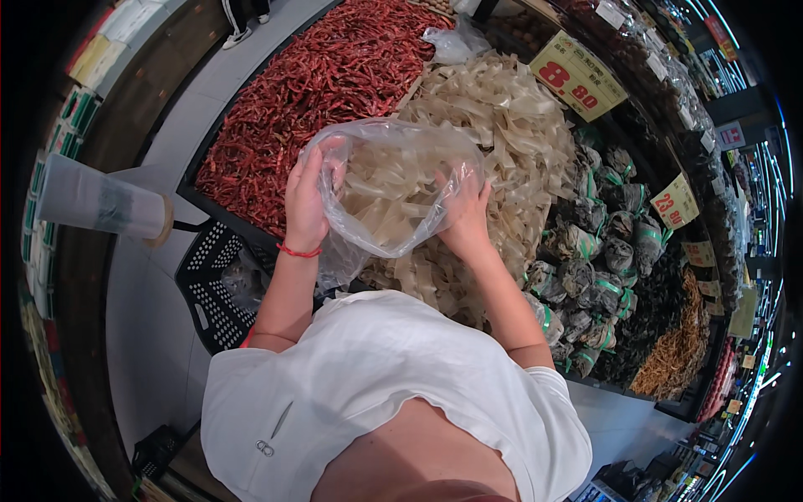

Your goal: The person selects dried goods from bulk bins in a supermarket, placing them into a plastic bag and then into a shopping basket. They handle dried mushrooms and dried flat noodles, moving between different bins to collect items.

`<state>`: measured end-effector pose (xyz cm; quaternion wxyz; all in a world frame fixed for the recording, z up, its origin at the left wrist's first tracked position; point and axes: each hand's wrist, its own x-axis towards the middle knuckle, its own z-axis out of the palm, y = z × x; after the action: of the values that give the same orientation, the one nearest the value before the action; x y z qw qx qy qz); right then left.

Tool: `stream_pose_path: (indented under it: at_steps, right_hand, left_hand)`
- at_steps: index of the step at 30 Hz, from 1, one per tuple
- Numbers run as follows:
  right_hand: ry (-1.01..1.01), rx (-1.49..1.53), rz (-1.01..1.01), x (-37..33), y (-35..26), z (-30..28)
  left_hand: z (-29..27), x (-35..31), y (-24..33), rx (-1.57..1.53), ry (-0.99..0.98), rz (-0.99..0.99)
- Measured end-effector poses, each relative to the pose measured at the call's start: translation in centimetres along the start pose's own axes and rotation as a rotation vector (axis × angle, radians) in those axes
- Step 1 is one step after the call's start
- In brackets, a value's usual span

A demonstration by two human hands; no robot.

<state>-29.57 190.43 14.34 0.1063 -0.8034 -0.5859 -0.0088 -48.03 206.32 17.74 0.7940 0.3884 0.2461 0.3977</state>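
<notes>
A clear plastic bag (330, 201) is stretched wide between my two hands, its round mouth facing up. My left hand (308, 197), with a red cord at the wrist, grips the bag's left rim, fingers up along the film. On the opposite side my right hand (468, 209) holds the rim, some of its fingers seen blurrily through the plastic. Below and beyond the bag lies a heap of wide, pale, translucent dried noodles (519, 109), visible through the bag's mouth. I cannot tell whether any noodles are inside the bag.
Dried red chillies (326, 84) fill the bin to the left. Tied dark bundles (602, 243) lie to the right, near yellow price signs (577, 75). A black perforated basket (213, 289) and a clear plastic container (100, 201) are at the left. Another person's feet (238, 35) show at the top.
</notes>
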Motion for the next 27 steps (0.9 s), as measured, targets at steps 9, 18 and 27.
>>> stream_pose_path:
  at_steps: [9, 18, 27]
  right_hand:
    - [0.038, -0.132, -0.053, 0.7, -0.1, -0.7]
    - [0.064, -0.064, -0.043, -0.6, -0.1, 0.5]
    - [0.276, 0.221, -0.125, -1.6, 2.4, -1.1]
  left_hand:
    - [-0.1, -0.1, 0.0, -0.021, 0.021, -0.015]
    - [0.1, -0.1, 0.0, 0.000, 0.026, -0.010]
    - [-0.1, 0.0, -0.1, 0.000, 0.013, -0.002]
